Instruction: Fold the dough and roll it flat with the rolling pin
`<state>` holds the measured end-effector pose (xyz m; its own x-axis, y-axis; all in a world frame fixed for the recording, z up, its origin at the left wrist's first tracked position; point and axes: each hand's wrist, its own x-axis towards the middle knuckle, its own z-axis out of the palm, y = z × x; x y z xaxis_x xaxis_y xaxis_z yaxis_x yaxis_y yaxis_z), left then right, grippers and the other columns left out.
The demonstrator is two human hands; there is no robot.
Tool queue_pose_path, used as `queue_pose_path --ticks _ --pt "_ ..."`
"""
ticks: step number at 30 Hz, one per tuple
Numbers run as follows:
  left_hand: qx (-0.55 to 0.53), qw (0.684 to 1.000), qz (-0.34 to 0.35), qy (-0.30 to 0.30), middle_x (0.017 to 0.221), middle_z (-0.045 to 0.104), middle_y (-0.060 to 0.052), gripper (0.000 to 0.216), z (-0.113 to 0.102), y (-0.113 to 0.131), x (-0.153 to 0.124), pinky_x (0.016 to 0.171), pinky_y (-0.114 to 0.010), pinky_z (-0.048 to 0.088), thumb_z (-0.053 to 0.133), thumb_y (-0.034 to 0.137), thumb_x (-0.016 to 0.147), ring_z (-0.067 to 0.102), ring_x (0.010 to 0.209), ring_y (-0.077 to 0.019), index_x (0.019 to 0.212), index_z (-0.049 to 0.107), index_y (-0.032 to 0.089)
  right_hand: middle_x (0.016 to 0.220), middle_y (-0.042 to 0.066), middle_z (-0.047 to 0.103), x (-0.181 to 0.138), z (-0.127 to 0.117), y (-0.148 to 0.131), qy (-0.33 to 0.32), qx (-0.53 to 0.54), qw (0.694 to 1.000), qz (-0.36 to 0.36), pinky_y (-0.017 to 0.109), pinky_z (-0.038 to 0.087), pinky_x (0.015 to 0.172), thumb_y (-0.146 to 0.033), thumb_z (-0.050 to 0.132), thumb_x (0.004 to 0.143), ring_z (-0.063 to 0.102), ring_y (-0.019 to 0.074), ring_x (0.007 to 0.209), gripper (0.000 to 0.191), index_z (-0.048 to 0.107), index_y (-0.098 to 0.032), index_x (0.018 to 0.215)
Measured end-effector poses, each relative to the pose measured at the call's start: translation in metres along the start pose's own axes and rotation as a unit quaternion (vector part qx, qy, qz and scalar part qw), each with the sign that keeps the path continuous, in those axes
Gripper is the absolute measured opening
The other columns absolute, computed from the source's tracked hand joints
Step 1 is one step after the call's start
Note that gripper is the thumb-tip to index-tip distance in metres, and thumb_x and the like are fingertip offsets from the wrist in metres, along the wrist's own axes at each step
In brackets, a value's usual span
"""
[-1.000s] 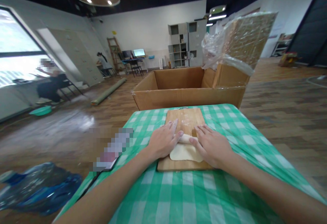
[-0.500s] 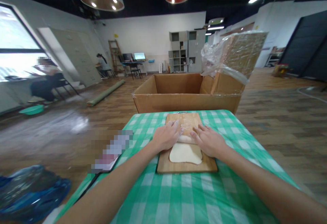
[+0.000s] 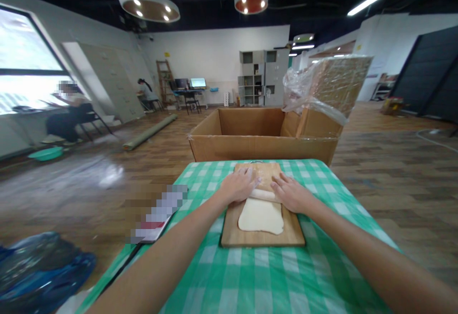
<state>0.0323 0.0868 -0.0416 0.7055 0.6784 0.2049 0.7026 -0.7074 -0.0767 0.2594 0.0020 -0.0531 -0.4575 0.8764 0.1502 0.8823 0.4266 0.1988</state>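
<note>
A pale rolling pin lies crosswise over the far part of a flat sheet of dough. The dough rests on a wooden cutting board. My left hand presses on the pin's left end, palm down, fingers stretched forward. At the other end lies my right hand, also palm down with its fingers extended. Both hands are open and flat rather than wrapped round the pin, whose ends they hide. Whitish flour marks show on the board beyond the pin.
A green checked tablecloth covers the table. On its left edge sits a blurred flat object. Behind stands a large cardboard box with plastic-wrapped cardboard. A blue plastic bag lies at lower left. Two people sit farther off.
Both hands have pushed the rolling pin slightly away from me along the board. More of the dough shows on the near side. The whole view has shifted a little.
</note>
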Motion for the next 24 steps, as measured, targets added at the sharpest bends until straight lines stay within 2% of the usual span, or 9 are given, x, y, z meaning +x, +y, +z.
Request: queue_pose_path --ticks 7,13,20,24 --pt "-0.023 1.0 -0.001 0.004 0.137 0.059 -0.015 0.041 0.007 -0.007 0.013 0.105 -0.048 0.042 0.035 0.043 0.106 0.053 0.127 -0.0301 0.131 0.059 0.022 0.149 0.024 0.051 0.01 0.008 0.012 -0.017 -0.001 1.0 0.007 0.054 0.036 0.112 -0.024 0.039 0.104 0.045 0.0358 0.14 0.039 0.065 -0.012 0.131" --pt "-0.013 1.0 -0.007 0.007 0.136 0.06 -0.016 0.039 0.007 -0.008 0.019 0.107 -0.048 0.039 0.037 0.042 0.105 0.054 0.126 -0.0291 0.128 0.06 0.02 0.136 0.018 0.062 0.015 0.007 0.017 -0.02 0.008 1.0 0.005 0.053 0.035 0.112 -0.023 0.045 0.102 0.05 0.0327 0.133 0.033 0.07 -0.019 0.123" --pt "0.006 0.999 -0.01 0.033 0.138 0.058 -0.019 0.047 0.001 -0.002 0.011 0.111 -0.049 0.036 0.033 0.045 0.106 0.052 0.129 -0.0293 0.133 0.057 0.015 0.139 0.022 0.058 0.006 -0.004 0.005 0.003 0.001 1.0 0.007 0.051 0.036 0.111 -0.019 0.037 0.104 0.049 0.0331 0.133 0.037 0.066 -0.012 0.126" --pt "0.015 0.999 -0.012 0.046 0.133 0.06 -0.021 0.046 -0.006 -0.003 0.016 0.109 -0.048 0.038 0.033 0.041 0.107 0.052 0.128 -0.0307 0.131 0.059 0.012 0.133 0.021 0.062 0.011 -0.011 0.006 0.005 -0.003 1.0 0.005 0.048 0.04 0.108 -0.022 0.035 0.105 0.05 0.032 0.13 0.037 0.065 -0.012 0.124"
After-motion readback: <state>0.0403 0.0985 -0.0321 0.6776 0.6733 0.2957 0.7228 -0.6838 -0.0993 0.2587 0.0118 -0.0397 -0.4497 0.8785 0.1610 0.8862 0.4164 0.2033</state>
